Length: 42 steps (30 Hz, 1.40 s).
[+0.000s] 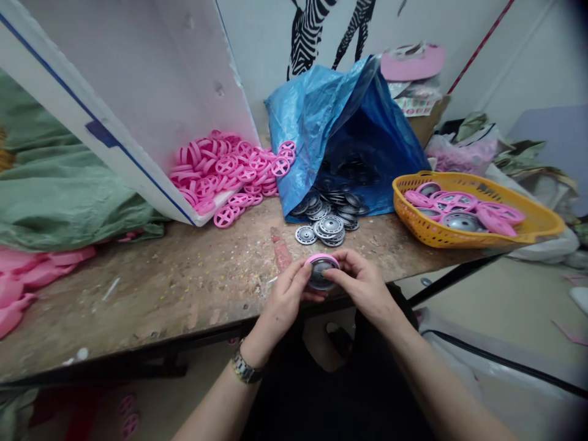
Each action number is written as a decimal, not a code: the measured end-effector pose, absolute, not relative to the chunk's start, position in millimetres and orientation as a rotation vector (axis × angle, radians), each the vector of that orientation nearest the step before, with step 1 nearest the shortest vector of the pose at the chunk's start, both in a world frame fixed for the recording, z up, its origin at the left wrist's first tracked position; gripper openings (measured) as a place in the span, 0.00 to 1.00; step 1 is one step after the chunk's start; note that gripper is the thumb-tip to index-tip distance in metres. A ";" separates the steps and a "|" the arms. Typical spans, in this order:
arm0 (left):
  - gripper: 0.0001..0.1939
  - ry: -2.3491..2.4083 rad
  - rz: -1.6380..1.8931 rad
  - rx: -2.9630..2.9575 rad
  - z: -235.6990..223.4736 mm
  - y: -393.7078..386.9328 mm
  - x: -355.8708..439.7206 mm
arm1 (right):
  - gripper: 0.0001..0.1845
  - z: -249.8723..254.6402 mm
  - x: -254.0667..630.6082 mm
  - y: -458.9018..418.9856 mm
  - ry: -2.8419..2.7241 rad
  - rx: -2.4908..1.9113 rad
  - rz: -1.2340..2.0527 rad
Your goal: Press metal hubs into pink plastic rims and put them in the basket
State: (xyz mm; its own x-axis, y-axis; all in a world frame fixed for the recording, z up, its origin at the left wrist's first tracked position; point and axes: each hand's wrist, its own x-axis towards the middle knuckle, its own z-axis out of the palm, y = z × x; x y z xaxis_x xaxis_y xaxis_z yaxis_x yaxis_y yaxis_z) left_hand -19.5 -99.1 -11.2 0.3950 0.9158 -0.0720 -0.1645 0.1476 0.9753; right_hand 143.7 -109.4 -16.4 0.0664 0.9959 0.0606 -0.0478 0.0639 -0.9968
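Grip: left hand and right hand both grasping the pink-rimmed grey disc just below frame centre, by the near edge of the desk, right thumb on its face; best keep it square and press evenly.

wheel: pink, grey | rings: pink | discs: silver-grey | bag: blue | basket: orange-yellow | zebra: black-and-white stripes

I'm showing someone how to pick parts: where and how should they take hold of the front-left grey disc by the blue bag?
Pinch the front-left grey disc by its outer rim, probably best from the near left: it lies about flat on the wooden tabletop with that edge exposed, while other grey discs crowd its right side.
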 end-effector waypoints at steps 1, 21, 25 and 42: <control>0.20 0.841 0.910 1.223 -9.7 -99.8 -20.6 | 0.13 -15.9 143.6 -110.1 -1.130 -1.143 1.163; 0.16 0.894 0.819 1.516 -5.5 -104.9 -15.1 | 0.15 -12.7 142.4 -115.1 -1.076 -1.118 1.173; 0.20 0.905 0.791 1.522 -5.5 -105.3 -18.9 | 0.13 -9.5 145.0 -115.7 -1.109 -1.102 1.224; 0.21 0.885 0.837 1.351 -4.2 -102.3 -13.2 | 0.11 -15.1 140.8 -120.4 -1.077 -1.086 1.186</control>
State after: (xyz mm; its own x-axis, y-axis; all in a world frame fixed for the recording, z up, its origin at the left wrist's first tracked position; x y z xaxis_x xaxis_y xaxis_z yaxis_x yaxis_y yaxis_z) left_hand -13.2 -102.3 -4.2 0.4415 0.8961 -0.0460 0.0041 0.0492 0.9988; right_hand 140.8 -120.4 -15.1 0.0704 0.9961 0.0532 -0.1486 0.0632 -0.9869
